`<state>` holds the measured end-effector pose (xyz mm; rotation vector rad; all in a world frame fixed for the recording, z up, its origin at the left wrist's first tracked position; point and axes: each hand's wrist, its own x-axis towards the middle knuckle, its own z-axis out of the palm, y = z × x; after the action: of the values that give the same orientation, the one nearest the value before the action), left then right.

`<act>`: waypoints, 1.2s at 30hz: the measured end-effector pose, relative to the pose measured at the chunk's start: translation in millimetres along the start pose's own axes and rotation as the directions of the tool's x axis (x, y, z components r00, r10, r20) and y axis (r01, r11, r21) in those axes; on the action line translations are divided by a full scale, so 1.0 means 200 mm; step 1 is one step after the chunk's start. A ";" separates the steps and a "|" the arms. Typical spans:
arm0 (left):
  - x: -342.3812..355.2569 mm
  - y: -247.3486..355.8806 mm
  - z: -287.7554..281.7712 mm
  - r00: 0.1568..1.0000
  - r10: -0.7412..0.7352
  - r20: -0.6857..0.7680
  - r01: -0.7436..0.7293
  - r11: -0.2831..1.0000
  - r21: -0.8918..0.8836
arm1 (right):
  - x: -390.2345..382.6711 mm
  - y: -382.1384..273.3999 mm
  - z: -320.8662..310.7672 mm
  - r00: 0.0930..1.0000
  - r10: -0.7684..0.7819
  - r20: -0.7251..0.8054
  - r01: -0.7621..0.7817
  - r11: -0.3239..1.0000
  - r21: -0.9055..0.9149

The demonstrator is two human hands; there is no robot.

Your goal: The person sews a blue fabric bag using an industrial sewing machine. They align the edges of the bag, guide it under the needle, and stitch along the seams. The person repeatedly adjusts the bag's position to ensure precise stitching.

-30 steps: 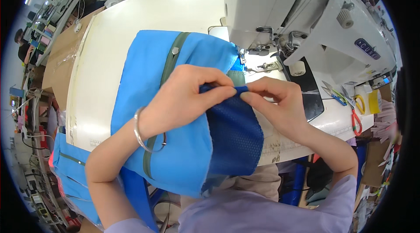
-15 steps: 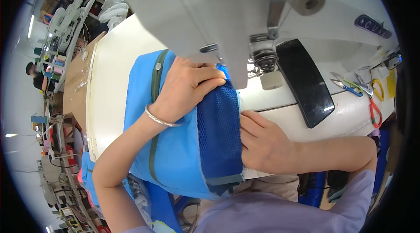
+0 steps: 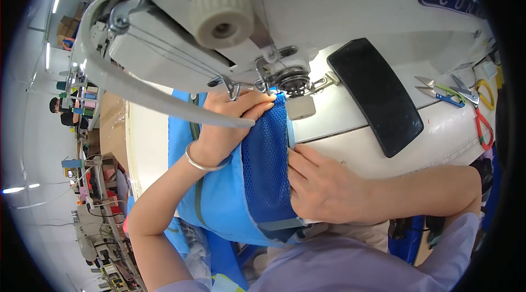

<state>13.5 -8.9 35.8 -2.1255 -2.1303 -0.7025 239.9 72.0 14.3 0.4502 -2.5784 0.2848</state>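
Note:
A bright blue fabric bag (image 3: 219,199), with a dark blue mesh panel (image 3: 266,166) along its right side, lies across the sewing machine bed. My left hand (image 3: 224,122) rests on the bag, its thumb and fingers closed on the mesh panel's upper end, close to the presser area. That contact is partly hidden under the machine head (image 3: 350,12) and a white curved lever (image 3: 137,94). My right hand (image 3: 326,188) is closed on the bag's right edge, nearer my body, with its fingertips tucked out of sight beneath the cloth.
A glossy black slab, perhaps a phone (image 3: 378,100), lies right of the needle area. Beyond it are blue-handled snips (image 3: 449,99) and scissors with red and yellow handles (image 3: 482,127). A cardboard sheet (image 3: 112,127) stands past the table's left edge. Another person (image 3: 59,106) is far left.
My viewpoint has shifted, so the machine head sits farther left and its white lever shows in front of my left hand. Both hands keep their hold on the bag.

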 end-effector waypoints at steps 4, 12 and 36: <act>-0.02 0.01 0.01 0.999 0.037 -0.015 -0.034 0.984 0.173 | -0.01 0.04 -0.03 1.000 -0.020 0.024 0.014 0.981 0.194; -0.03 0.00 -0.07 0.978 0.175 0.111 -0.189 0.972 0.138 | 0.00 0.08 0.07 0.994 -0.051 -0.094 0.053 0.998 0.024; -0.06 -0.23 -0.05 0.932 0.315 0.177 -0.333 0.940 0.077 | 0.06 0.21 -0.03 0.995 -0.104 -0.001 0.102 0.984 -0.143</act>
<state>-31.9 -21.7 27.1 -2.4642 -1.7647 -0.3861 216.9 109.3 19.9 0.5263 -2.5362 0.0655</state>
